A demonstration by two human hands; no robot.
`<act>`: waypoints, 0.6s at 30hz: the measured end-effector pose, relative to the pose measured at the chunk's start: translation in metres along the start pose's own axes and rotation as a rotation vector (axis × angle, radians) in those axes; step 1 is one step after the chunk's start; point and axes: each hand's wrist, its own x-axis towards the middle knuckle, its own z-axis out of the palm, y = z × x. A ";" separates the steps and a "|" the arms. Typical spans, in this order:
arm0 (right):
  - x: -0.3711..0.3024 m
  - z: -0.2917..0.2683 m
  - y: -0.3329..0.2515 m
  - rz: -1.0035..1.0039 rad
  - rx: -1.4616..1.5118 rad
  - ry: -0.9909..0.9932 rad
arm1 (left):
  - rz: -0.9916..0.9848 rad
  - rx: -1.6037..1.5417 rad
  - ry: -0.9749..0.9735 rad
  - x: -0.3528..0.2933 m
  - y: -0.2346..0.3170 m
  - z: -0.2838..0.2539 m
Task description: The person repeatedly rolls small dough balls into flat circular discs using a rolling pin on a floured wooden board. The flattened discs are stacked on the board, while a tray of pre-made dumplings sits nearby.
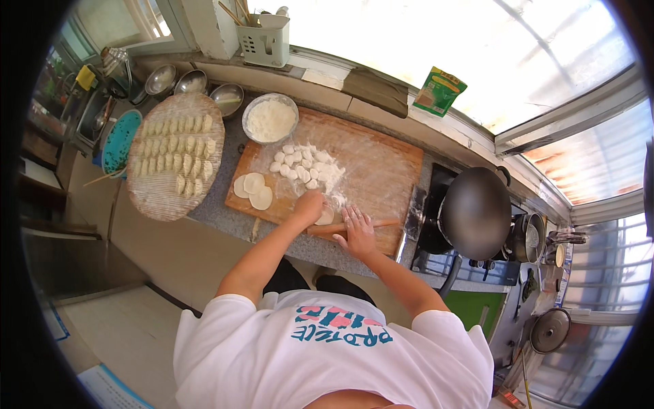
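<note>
On the wooden board (381, 157), a dough round (325, 216) is held by the left hand (310, 206), and a rolling pin (327, 230) is partly covered by the spread right hand (357, 232) (floury dough pieces (297, 162) lie beyond).

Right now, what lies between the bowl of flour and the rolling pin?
The head view shows small dough pieces, loose flour and a flat dough round by the left hand.
</note>
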 end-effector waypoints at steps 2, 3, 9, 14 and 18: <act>0.033 0.003 0.006 0.041 -0.007 0.017 | -0.106 -0.017 -0.021 0.001 0.011 -0.009; 0.050 0.004 0.013 0.059 -0.006 0.036 | -0.156 -0.028 -0.034 0.003 0.019 -0.014; 0.044 0.005 0.013 0.045 0.045 0.024 | -0.299 -0.037 -0.225 0.009 0.019 -0.020; -0.023 0.002 0.002 -0.047 0.030 -0.046 | -0.010 -0.148 -0.191 0.005 0.006 -0.002; 0.004 0.000 0.002 0.000 0.016 -0.033 | -0.138 -0.219 -0.145 0.003 0.024 -0.016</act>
